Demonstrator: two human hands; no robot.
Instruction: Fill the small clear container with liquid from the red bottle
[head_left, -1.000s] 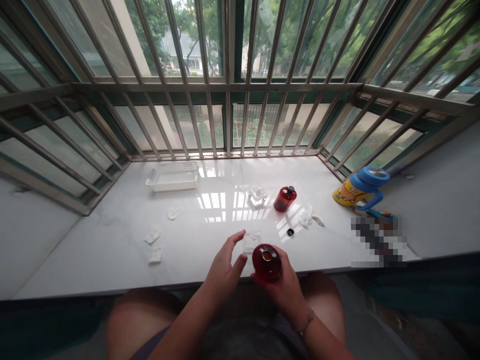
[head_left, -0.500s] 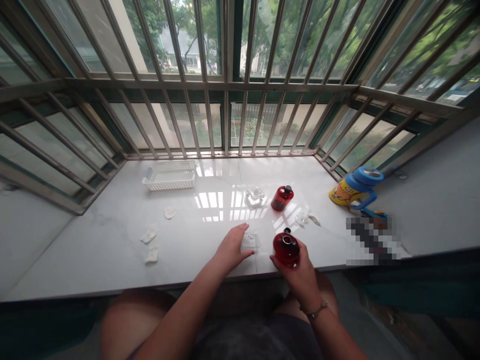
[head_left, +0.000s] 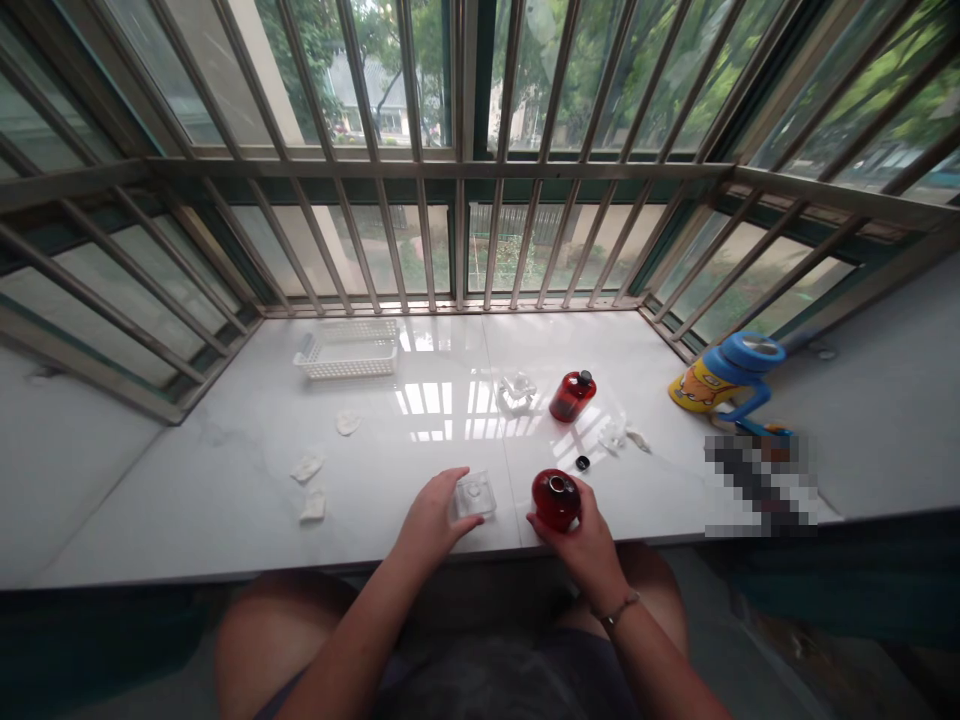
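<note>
My right hand [head_left: 581,540] is wrapped round an open red bottle [head_left: 556,499] standing near the front edge of the white sill [head_left: 225,500]. Its small black cap [head_left: 581,463] lies just behind it. My left hand [head_left: 431,520] grips a small clear square box [head_left: 475,495] by its left side. A second red bottle [head_left: 571,395], capped, stands farther back, with another clear box [head_left: 517,389] to its left.
A white plastic basket [head_left: 346,351] sits at the back left. Several white crumpled pads [head_left: 307,467] lie at the left, and more scraps [head_left: 615,434] right of centre. A blue and yellow cup [head_left: 724,375] lies at the right. Metal window bars [head_left: 465,170] close the back.
My right hand brought the red bottle from over my lap onto the sill. My left hand went from open above the clear box to holding it, drawing it nearer the front edge.
</note>
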